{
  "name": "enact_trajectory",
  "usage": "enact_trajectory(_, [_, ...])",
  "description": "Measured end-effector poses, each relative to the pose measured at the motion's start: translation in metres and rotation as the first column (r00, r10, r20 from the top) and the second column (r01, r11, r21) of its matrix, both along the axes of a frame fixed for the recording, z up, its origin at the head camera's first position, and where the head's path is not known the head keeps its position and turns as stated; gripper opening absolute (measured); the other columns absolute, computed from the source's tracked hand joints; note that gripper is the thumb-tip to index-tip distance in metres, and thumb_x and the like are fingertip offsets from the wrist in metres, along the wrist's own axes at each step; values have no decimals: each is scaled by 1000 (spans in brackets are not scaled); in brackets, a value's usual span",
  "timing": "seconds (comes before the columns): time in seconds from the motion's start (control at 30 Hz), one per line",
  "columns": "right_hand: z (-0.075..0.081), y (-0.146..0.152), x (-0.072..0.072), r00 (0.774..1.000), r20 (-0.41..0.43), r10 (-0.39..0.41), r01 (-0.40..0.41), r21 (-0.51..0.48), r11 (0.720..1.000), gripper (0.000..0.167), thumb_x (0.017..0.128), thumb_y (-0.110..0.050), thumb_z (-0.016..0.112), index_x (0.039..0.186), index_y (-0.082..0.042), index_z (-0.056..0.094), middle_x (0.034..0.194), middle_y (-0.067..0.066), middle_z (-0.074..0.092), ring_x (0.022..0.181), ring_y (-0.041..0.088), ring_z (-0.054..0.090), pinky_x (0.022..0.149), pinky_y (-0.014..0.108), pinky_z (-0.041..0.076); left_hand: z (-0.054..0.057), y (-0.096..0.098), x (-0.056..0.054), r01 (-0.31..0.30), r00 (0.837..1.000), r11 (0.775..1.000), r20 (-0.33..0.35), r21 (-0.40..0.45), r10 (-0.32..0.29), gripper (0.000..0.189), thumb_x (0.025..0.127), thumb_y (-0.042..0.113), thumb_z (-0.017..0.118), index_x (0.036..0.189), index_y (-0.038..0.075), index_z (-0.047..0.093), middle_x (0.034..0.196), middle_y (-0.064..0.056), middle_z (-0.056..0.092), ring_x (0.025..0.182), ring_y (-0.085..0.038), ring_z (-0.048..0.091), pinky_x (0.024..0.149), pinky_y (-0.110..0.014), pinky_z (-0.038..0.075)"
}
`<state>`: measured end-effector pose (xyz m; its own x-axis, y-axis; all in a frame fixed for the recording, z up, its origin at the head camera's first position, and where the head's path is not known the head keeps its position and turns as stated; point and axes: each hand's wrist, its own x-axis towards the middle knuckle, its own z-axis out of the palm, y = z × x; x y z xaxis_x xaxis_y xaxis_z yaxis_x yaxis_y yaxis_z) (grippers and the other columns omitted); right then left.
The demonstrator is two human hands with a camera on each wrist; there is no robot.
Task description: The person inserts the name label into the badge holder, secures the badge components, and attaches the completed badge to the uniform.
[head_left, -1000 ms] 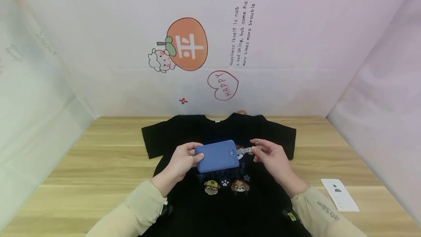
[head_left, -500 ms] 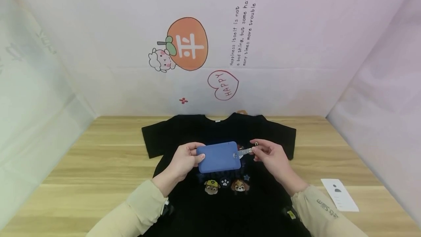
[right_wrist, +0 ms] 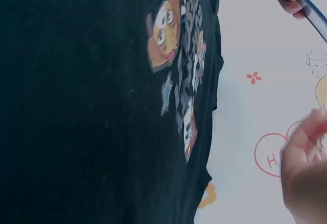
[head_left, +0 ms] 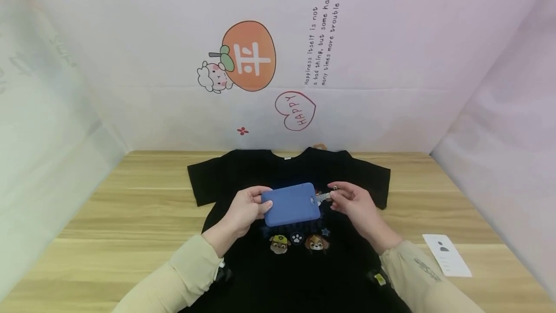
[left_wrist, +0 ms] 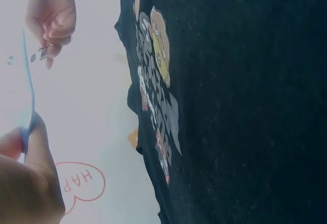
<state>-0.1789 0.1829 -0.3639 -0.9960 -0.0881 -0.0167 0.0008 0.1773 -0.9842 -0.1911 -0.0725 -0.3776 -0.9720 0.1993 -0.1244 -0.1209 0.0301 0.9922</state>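
A blue badge holder (head_left: 290,205) is held up over a black T-shirt (head_left: 286,279) in the head view. My left hand (head_left: 244,208) pinches its left end, thumb on the face towards me. From the slot at its right end runs a clear strap with a metal clip (head_left: 325,196). The fingertips of my right hand (head_left: 354,205) pinch the outer end of that strap. In the left wrist view the badge holder (left_wrist: 28,89) shows nearly edge-on, thumb and fingers on either side. The right wrist view catches its edge (right_wrist: 309,7) at the top corner.
A white card (head_left: 447,255) with a printed person icon lies on the wooden table (head_left: 143,221), right of the shirt. Cartoon dog faces (head_left: 317,243) decorate the shirt. A printed white cloth (head_left: 369,62) hangs behind the table, with pale cloths at both sides.
The badge holder and my left hand have shifted slightly right, bringing the holder closer to my right hand. Less of the strap shows between them. Both hands keep their holds.
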Motion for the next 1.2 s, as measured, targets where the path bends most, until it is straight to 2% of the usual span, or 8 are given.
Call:
enact_trajectory(0.1, [-1, -5, -1, 988, 78, 131, -124, -83, 989, 31, 98, -5, 48, 123, 13, 45, 84, -7, 64, 75, 6, 59, 74, 21, 54, 3, -1, 0, 44, 999, 997, 18, 58, -46, 27, 92, -4, 53, 119, -5, 55, 101, -16, 70, 75, -12, 67, 71, -29, 57])
enact_trajectory(0.17, [-2, -8, -1, 978, 99, 182, -172, -106, 979, 29, 98, -7, 47, 121, 12, 44, 84, -7, 64, 76, 6, 60, 74, 23, 54, 7, -1, 1, 78, 997, 993, 19, 86, -80, 28, 93, -3, 52, 121, -5, 53, 104, -16, 70, 76, -11, 67, 72, -29, 57])
enact_trajectory(0.3, [-1, -7, 1, 980, 98, 173, -159, -135, 978, 28, 99, -6, 46, 120, 11, 44, 83, -8, 63, 76, 5, 59, 75, 22, 54, 11, -2, 1, 101, 995, 991, 4, 90, -101, 29, 94, -1, 52, 123, -6, 51, 107, -16, 69, 79, -11, 67, 75, -30, 57])
enact_trajectory(0.47, [-2, 0, -1, 980, 92, 175, -161, -140, 977, 31, 99, -5, 45, 123, 14, 42, 83, -7, 61, 74, 5, 56, 73, 20, 54, 11, -10, 1, 36, 999, 996, 24, 78, -38, 31, 94, -2, 51, 125, -5, 51, 108, -17, 68, 82, -12, 66, 78, -31, 57])
enact_trajectory(0.7, [-3, 22, -9, 975, 53, 216, -217, 6, 976, 38, 97, -10, 52, 125, 13, 44, 86, -5, 61, 78, 6, 60, 75, 23, 55, 10, -21, -2, -3, 999, 996, 33, 89, 0, 33, 93, -4, 52, 126, -5, 51, 111, -18, 67, 83, -12, 66, 76, -29, 56])
enact_trajectory(0.9, [-4, 45, -16, 968, 53, 245, -251, 144, 957, 45, 95, -16, 57, 129, 11, 46, 94, 2, 68, 88, 8, 64, 79, 22, 54, 10, -29, 0, -34, 999, 996, 43, 86, 30, 33, 92, -4, 53, 126, -6, 50, 108, -15, 68, 80, -10, 65, 75, -27, 56])
enact_trajectory(1.03, [-5, 54, -20, 952, 50, 301, -304, 234, 923, 42, 95, -16, 58, 128, 8, 50, 100, 9, 68, 89, 8, 64, 82, 26, 55, 9, -33, 0, -38, 998, 994, 50, 99, 33, 33, 93, -3, 53, 126, -7, 49, 105, -12, 69, 79, -9, 65, 74, -25, 55])
enact_trajectory(1.2, [-9, 57, -25, 922, 75, 379, -381, 335, 862, 38, 94, -12, 57, 125, 9, 52, 93, 9, 66, 91, 25, 63, 82, 35, 55, 9, -36, 0, -36, 998, 991, 64, 126, 28, 34, 93, -3, 52, 126, -9, 48, 100, -7, 70, 78, -8, 65, 73, -24, 55])
